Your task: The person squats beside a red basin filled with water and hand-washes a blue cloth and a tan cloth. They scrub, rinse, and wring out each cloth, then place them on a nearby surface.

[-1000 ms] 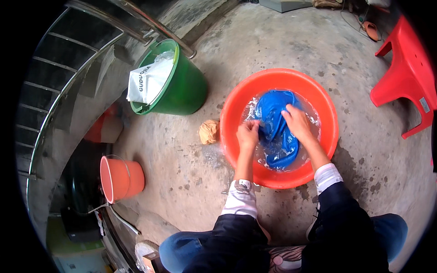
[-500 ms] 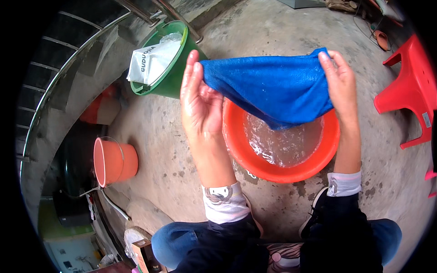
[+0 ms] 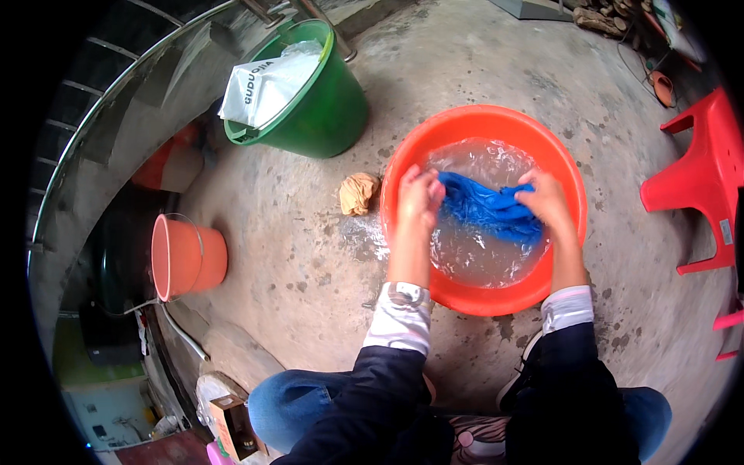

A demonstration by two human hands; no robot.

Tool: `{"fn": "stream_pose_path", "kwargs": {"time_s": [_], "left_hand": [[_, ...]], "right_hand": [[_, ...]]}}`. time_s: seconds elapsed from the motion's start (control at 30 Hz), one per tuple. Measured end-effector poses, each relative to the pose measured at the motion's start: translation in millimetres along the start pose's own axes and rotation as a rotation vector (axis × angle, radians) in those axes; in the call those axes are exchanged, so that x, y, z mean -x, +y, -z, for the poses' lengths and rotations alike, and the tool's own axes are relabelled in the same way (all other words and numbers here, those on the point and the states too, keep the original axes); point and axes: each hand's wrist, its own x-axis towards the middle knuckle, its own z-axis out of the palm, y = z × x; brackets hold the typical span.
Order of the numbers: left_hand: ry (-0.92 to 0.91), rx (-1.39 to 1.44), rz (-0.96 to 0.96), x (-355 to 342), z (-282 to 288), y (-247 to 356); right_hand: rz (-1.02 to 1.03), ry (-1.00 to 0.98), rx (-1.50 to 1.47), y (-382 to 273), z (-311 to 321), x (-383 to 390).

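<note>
A wet blue cloth (image 3: 490, 208) lies bunched in the murky water of an orange-red basin (image 3: 570, 167) on the concrete floor in front of me. My left hand (image 3: 419, 195) is over the basin's left side, with its fingers curled round the cloth's left end. At the cloth's right end, my right hand (image 3: 545, 198) pinches an upper corner. Between the two hands the cloth sags, its lower part in the water. Just outside the basin, left of my left hand, sits a crumpled tan cloth (image 3: 357, 194).
A green bucket (image 3: 329, 116) with a white bag (image 3: 267, 89) in it stands at the far left. Further left is an orange bucket (image 3: 205, 256) with a wire handle. A red plastic stool (image 3: 690, 178) stands at right; an orange shoe (image 3: 662, 89) lies beyond it.
Both hands have lowered the blue cloth from its spread-out hold above the basin into the water, where it is now bunched. The tan cloth beside the basin has come into sight.
</note>
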Motion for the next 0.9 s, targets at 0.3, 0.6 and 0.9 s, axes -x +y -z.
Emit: {"fn": "stream_pose_path", "kwargs": {"time_s": [0.3,0.6,0.9], "left_hand": [[0.047,-1.214,-0.141,-27,34,-129],[0.094,-1.23,-0.271,-41,48,-140],[-0.237,-0.059,0.319,-11,9,-24]], "right_hand": [[-0.203,-0.001,0.423,52,-82,17],[-0.05,0.154,0.298,70,-84,18],[-0.22,-0.203,-0.646,-13,-4,9]]}}
